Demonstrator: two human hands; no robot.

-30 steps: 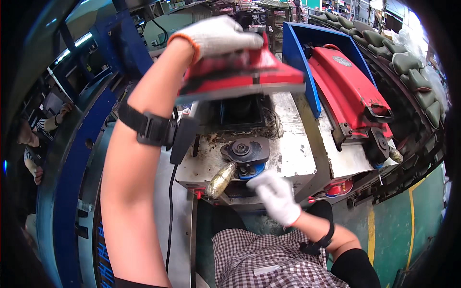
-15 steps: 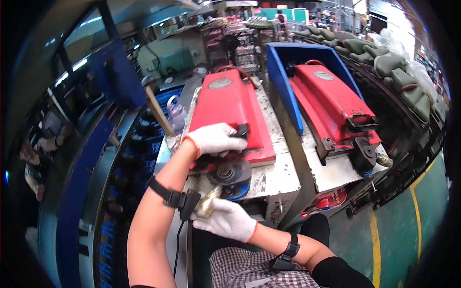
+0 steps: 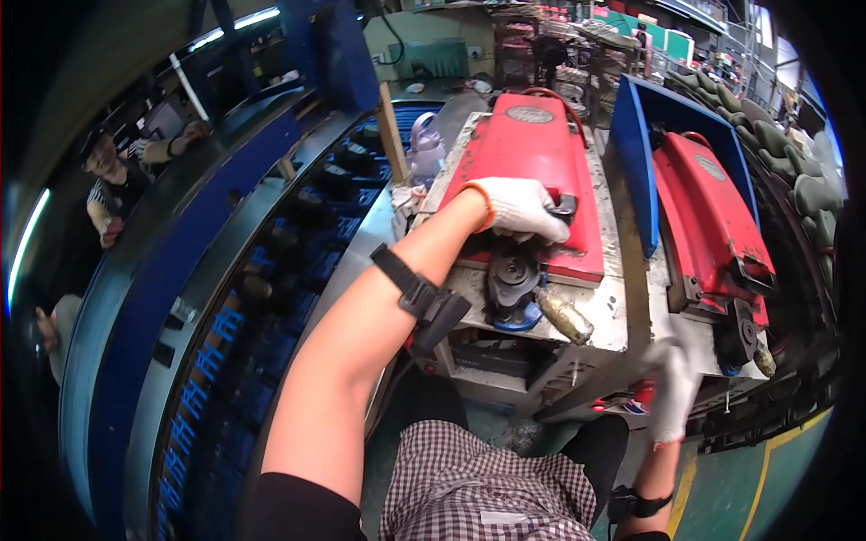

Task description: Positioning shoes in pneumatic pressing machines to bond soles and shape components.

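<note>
Red lid point(image 3: 528, 149) down on white bench point(image 3: 612, 311); our left hand point(image 3: 521, 209) curled round its black handle point(image 3: 565, 206). Our right hand point(image 3: 673, 388) blurred, right of bench; can't tell if holding. Blue box point(image 3: 636, 162) around rear of second red lid point(image 3: 713, 216). Purple bottle point(image 3: 425, 155) left; wrapped knob point(image 3: 566, 316) juts in front.

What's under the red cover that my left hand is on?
A worn white bench top shows around the base of the red cover. Whatever lies directly underneath is covered, so I can't see it.

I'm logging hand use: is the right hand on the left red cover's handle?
No: the left hand is on that handle, the right hand farther right.
</note>
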